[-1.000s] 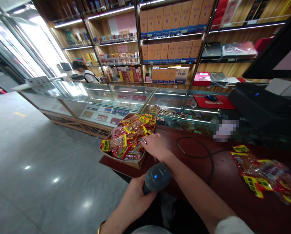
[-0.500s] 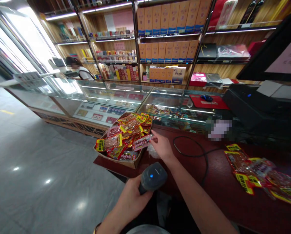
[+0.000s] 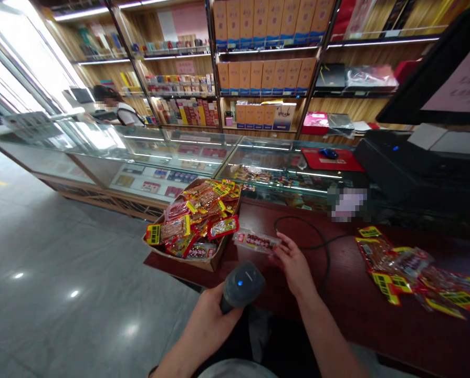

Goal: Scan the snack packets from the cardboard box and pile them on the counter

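The right hand's fingers (image 3: pixel 280 251) pinch the near right end of a clear packet (image 3: pixel 257 242), thumb against fingertips, while the rest of the right hand (image 3: pixel 295 268) is loosely curled. The packet stretches leftward over the worktop (image 3: pixel 361 320), near its left end, its far tip just beside the box (image 3: pixel 214 262); whether its underside touches the wood cannot be told.

It looks light and fairly soft, with a slick plastic skin that probably slides on a loose grip. The flat end is likely the best place to hold, since it leaves the printed face flat and uncovered; a hard squeeze in the middle might crumple the film or press what is inside, though nothing looks breakable.

The left hand's fingers are wrapped around the handle of a scanner (image 3: pixel 244 283), in front of the worktop's near edge. Its shell looks stiff and is probably easy to hold one-handed by the handle.

Farther out, the box, heaped with packets, sits at the worktop's left edge. A cable (image 3: pixel 329 260) loops behind the right hand, and a loose pile (image 3: pixel 414 262) lies toward the right end. The glass case (image 3: pixel 179 142) runs along the far edge.
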A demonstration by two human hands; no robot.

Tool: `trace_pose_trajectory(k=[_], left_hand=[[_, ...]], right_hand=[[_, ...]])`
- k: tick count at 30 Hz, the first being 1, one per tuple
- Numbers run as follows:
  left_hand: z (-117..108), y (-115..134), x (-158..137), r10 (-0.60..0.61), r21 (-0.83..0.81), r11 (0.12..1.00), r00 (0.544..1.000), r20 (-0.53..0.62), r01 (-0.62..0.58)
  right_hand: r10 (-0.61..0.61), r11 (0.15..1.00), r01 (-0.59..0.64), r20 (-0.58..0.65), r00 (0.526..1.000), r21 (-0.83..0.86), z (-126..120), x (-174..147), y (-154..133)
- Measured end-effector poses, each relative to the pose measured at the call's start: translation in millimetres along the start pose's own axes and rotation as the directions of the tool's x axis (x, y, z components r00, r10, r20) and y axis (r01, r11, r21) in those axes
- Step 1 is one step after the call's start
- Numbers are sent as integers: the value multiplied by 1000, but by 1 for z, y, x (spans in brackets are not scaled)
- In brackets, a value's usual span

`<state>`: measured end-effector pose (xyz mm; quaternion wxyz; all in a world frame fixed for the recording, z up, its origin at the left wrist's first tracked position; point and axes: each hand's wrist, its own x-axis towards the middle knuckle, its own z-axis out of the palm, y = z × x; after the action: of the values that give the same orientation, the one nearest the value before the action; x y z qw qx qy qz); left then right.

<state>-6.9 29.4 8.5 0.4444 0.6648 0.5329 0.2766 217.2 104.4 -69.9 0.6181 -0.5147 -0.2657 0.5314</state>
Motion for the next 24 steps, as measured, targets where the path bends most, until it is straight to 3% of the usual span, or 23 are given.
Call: trace_pose_trajectory(k=[2, 5, 14, 24], left_hand=[[5, -1, 3, -23, 11, 1000, 1000, 21, 23], [12, 1, 9, -30, 38, 999, 998, 56, 28], [17, 8, 14, -30, 81, 996, 999, 43, 27], [18, 4, 14, -60, 77, 996, 994, 93, 53]], right_hand=[[51, 996, -45, -81, 995, 81, -25, -13, 16], [72, 990, -52, -158, 985, 132, -41, -27, 34], [56, 988, -48, -54, 997, 145, -35, -36, 41], [13, 993, -9, -40, 999, 116, -37, -36, 43]])
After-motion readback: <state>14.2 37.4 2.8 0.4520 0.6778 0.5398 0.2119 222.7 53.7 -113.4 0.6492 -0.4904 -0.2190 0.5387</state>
